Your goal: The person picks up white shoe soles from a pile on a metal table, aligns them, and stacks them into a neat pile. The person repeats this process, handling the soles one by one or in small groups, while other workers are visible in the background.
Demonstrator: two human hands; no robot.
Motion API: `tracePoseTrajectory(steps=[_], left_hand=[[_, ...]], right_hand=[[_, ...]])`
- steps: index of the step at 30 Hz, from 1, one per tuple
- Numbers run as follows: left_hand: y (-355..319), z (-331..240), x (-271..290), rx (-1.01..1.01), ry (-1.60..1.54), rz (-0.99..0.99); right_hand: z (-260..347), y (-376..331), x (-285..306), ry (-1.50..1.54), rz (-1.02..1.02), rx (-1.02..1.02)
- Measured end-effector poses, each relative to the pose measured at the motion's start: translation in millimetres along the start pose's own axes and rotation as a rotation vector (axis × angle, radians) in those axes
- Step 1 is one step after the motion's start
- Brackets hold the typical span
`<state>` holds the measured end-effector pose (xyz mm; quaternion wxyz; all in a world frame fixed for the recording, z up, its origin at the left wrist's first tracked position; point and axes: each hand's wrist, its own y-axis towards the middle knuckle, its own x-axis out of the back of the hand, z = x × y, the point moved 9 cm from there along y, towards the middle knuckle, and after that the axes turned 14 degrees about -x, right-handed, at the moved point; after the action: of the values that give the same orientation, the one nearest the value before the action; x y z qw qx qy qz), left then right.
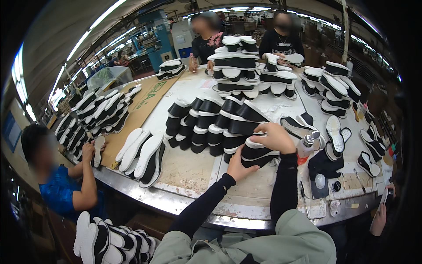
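Both my hands are on a thick black shoe sole with white edges, at the near right end of a pile of such soles. My left hand grips its near left side, with the thumb along the lower part. From above, my right hand curls its fingers over the upper white edge. Touching or close behind it stand several stacked black-and-white soles, set on edge in rows. Part of the held sole is hidden by my fingers.
A tall stack of soles rises at the back. White-topped soles lie left. A clear bottle, a black cloth and thin tools are at right. Co-workers handle soles around the white table.
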<state>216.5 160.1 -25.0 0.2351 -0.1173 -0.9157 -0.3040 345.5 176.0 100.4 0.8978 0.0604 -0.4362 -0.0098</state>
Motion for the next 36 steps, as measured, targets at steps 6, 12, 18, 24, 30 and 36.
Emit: tracePoseTrajectory(steps=[6, 12, 18, 24, 30, 36], left_hand=[[-9, 17, -3, 0.048, -0.044, -0.116], [-34, -33, 37, 0.027, 0.053, -0.153], [-84, -76, 112, 0.068, -0.007, -0.209], [-181, -62, 194, 0.384, -0.054, -0.382], [-293, 5, 205, 0.71, -0.747, -0.79], [-310, -5, 205, 0.764, -0.853, -0.783]], right_hand=[[-1, 9, -38, -0.011, 0.272, -0.162], [31, -16, -46, 0.026, 0.482, -0.034], [99, -66, -61, -0.15, 0.431, 0.54], [156, -101, -70, 0.107, 0.392, 0.67], [163, -82, -79, 0.505, 0.666, 0.579], [144, -62, -144, 0.546, 0.947, 0.423]])
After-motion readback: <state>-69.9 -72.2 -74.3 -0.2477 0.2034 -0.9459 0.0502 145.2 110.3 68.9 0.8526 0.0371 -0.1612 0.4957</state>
